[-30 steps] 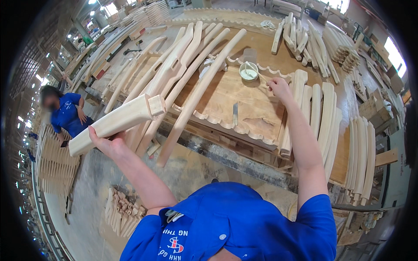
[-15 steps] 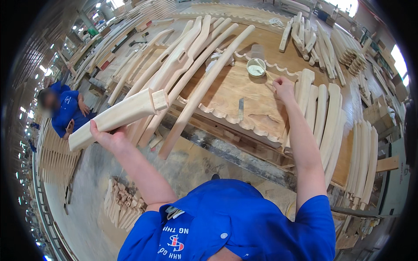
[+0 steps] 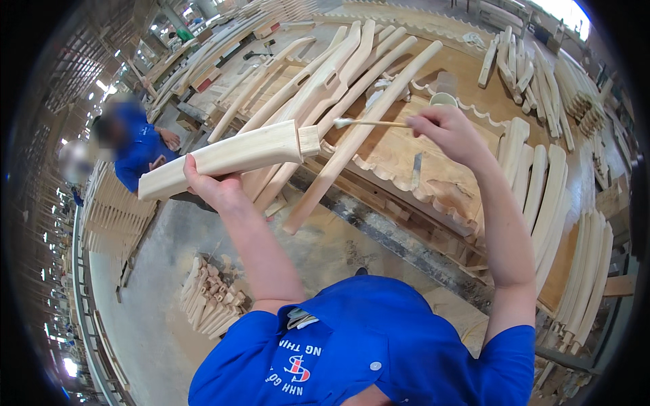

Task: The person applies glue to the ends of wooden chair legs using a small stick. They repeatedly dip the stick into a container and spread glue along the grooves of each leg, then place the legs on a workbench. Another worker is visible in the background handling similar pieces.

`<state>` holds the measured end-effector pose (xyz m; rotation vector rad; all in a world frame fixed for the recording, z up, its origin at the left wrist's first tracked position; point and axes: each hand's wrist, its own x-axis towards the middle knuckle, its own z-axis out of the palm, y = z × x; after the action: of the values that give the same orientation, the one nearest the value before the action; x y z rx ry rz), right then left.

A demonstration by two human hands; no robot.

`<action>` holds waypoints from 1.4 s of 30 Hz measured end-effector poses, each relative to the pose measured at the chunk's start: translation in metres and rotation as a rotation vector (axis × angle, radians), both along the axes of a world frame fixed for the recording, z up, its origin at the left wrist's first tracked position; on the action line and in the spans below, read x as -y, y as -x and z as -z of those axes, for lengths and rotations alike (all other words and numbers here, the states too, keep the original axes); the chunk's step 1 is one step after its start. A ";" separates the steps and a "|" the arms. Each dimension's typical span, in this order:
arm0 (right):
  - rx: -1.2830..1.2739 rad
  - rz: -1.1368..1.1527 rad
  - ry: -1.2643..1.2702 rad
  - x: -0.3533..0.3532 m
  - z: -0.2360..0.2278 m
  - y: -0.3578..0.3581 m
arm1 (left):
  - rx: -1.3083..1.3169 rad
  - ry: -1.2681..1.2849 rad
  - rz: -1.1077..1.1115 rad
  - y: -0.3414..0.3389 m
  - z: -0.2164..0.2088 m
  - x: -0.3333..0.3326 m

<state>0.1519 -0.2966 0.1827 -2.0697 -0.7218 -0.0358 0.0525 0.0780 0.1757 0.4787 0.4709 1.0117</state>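
My left hand (image 3: 217,191) grasps the post (image 3: 233,157) from below, up in the air near the rails (image 3: 330,177), my right hand (image 3: 445,134) pinches the stick (image 3: 382,123), white-coated tip (image 3: 341,123) near the post's end, so best keep post steady, stick level against drips.

Before my workbench (image 3: 467,82) I see grey floor (image 3: 325,250), pale with dust; beyond the bench's far right corner a window (image 3: 572,15) glares; well to its left, lamps (image 3: 101,86) glow under a dim roof (image 3: 62,84).
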 end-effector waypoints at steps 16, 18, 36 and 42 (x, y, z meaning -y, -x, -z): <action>0.815 0.278 -0.065 -0.052 0.015 0.041 | -0.042 -0.141 0.036 0.008 -0.011 0.010; 0.809 0.281 -0.068 -0.055 0.020 0.043 | -0.024 -0.183 0.057 0.011 -0.010 0.009; 0.554 -0.024 0.121 -0.026 0.020 0.049 | -0.128 -0.168 0.045 0.023 -0.012 -0.006; 0.587 0.147 0.045 -0.027 0.010 0.050 | -0.171 -0.193 0.148 0.024 -0.017 -0.011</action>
<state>0.1016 -0.2696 0.1728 -2.1648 -0.9182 -0.7401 0.0282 0.0889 0.1931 0.7661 0.4844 0.8805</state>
